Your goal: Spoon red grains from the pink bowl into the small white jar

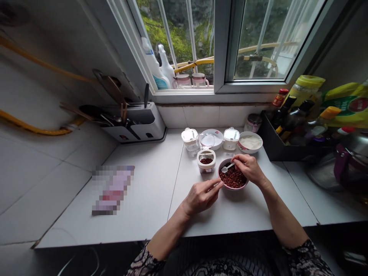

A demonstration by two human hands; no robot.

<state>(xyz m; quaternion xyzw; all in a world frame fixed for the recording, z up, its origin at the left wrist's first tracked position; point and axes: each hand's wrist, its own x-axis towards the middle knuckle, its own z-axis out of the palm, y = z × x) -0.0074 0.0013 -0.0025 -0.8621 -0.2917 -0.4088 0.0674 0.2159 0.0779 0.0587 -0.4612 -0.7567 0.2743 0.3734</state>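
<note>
My right hand (pixel 249 168) is closed on the handle of a small white plastic spoon (pixel 225 169). The spoon's head is over a bowl (pixel 234 188) of dark red dried peppercorn-like bits. At the bowl's left rim, the fingertips of my left hand (pixel 202 195) pinch the edge; the thumb is partly hidden. Just left of the bowl stands a clear seasoning jar (pixel 206 165) with its lid up and some of the same red bits inside.
Two white-lidded jars (pixel 189 135) (pixel 231 138), a white plate (pixel 217 140) and a bowl of white powder or grains (pixel 250 143) stand behind. A black box of bottles (pixel 277 149) is at right, a utensil holder (pixel 138 124) at left. A blurred-out pinkish item (pixel 113 189) lies on the counter.
</note>
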